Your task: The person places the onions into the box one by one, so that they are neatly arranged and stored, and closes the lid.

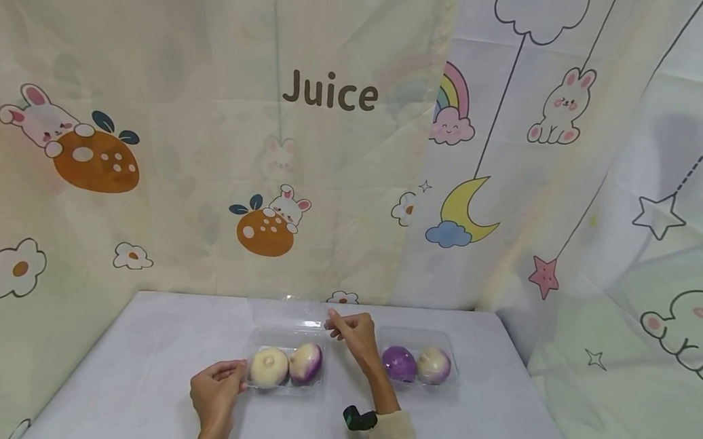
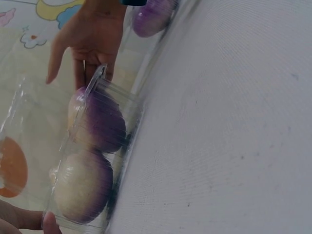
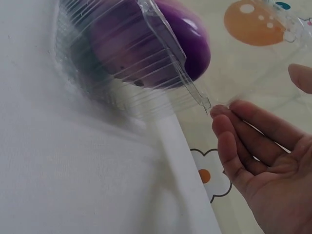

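A clear plastic clamshell box [image 1: 286,390] sits on the table with its lid [image 1: 287,310] raised at the back. Inside lie two round, turnip-like vegetables, one mostly cream [image 1: 269,368] and one cream and purple [image 1: 306,363]. My left hand [image 1: 216,390] pinches the box's left rim between thumb and finger, as the left wrist view shows at the bottom. At the right side of the lid is my right hand [image 1: 354,331]. In the right wrist view its fingers [image 3: 258,131] are loosely bent beside the box's corner, thumb apart; whether a fingertip touches the plastic I cannot tell.
Right of my right forearm stands a second clear box [image 1: 417,334], holding a purple vegetable [image 1: 400,364] and a cream-and-purple one [image 1: 434,365]. A white cloth covers the table [image 1: 493,407]. Printed curtains [image 1: 200,155] hang behind and at both sides.
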Available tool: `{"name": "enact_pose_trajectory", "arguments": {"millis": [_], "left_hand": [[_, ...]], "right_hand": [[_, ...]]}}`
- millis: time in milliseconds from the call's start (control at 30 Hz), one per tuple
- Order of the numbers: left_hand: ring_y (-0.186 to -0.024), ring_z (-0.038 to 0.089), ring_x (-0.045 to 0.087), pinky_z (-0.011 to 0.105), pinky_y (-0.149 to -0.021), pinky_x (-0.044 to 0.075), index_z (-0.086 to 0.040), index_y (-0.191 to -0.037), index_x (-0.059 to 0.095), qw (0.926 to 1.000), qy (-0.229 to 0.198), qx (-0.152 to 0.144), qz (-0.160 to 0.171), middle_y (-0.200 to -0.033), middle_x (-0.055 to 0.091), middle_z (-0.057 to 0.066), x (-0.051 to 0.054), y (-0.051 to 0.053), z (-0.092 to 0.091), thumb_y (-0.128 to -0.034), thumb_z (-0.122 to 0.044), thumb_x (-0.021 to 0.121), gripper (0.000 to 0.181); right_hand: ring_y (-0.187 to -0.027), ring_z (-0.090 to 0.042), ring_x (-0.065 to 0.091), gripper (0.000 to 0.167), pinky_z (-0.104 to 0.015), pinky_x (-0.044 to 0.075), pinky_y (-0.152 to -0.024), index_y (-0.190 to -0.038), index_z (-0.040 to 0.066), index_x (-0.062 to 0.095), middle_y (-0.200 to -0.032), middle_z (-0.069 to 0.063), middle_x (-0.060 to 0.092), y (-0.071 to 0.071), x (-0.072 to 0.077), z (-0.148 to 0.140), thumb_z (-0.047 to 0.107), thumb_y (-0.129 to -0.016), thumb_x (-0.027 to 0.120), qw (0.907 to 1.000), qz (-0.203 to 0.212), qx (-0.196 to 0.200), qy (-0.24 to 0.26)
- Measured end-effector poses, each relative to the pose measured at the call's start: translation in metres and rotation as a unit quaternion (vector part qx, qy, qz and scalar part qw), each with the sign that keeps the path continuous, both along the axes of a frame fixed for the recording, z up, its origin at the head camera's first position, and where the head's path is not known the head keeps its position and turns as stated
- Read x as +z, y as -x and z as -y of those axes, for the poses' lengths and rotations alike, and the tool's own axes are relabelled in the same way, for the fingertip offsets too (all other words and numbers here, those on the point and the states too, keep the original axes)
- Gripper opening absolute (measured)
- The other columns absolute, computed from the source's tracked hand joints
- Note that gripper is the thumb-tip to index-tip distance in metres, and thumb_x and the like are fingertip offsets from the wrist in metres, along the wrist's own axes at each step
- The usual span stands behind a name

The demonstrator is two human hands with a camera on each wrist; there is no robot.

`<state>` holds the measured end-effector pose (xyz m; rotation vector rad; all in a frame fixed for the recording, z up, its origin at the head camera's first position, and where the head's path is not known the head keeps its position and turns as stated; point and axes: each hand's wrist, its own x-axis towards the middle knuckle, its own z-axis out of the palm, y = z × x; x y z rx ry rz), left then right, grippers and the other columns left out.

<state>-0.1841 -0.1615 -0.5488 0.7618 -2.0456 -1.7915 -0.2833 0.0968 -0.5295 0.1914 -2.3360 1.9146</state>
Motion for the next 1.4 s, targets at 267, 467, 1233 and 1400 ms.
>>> {"name": "enact_pose_trajectory", "arguments": {"millis": [267, 467, 1233, 1400], "left_hand": [[-0.057, 0.010, 0.067, 0.021, -0.051, 0.061, 0.011, -0.109, 0.076, 1.0000, 0.000, 0.001, 0.003, -0.076, 0.078, 0.003, 0.002, -0.002, 0.000, -0.0970, -0.003, 0.075, 0.018], [-0.056, 0.011, 0.067, 0.021, -0.051, 0.061, 0.011, -0.109, 0.076, 1.0000, -0.002, -0.003, -0.001, -0.080, 0.080, 0.006, 0.002, -0.003, 0.000, -0.0971, -0.002, 0.075, 0.018], [-0.056, 0.013, 0.068, 0.025, -0.052, 0.063, 0.012, -0.111, 0.075, 1.0000, -0.001, -0.005, 0.001, -0.079, 0.080, 0.008, -0.001, -0.001, 0.001, -0.0975, -0.001, 0.074, 0.019], [-0.055, 0.013, 0.068, 0.024, -0.053, 0.063, 0.011, -0.110, 0.075, 1.0000, 0.001, -0.003, 0.004, -0.079, 0.079, 0.009, -0.001, -0.001, 0.001, -0.0979, -0.002, 0.074, 0.018]], "right_hand": [[-0.093, -0.042, 0.079, 0.042, -0.044, 0.065, -0.093, -0.103, -0.003, 0.085, -0.107, -0.026, 0.082, -0.002, 0.002, -0.011, 0.036, -0.107, 0.070, 0.9977, 0.020, 0.056, -0.032], [-0.100, -0.050, 0.077, 0.041, -0.037, 0.062, -0.094, -0.111, -0.002, 0.084, -0.106, -0.024, 0.083, -0.004, 0.004, -0.017, 0.037, -0.103, 0.075, 0.9951, 0.023, 0.087, -0.040], [-0.125, -0.034, 0.076, 0.034, -0.031, 0.063, -0.109, -0.130, -0.002, 0.077, -0.128, -0.020, 0.079, -0.003, 0.004, -0.025, 0.020, -0.104, 0.076, 0.9859, 0.013, 0.162, -0.042], [-0.122, -0.034, 0.078, 0.035, -0.027, 0.064, -0.105, -0.129, -0.004, 0.076, -0.129, -0.021, 0.078, -0.005, 0.006, -0.025, 0.019, -0.103, 0.076, 0.9842, 0.007, 0.168, -0.054]]}}
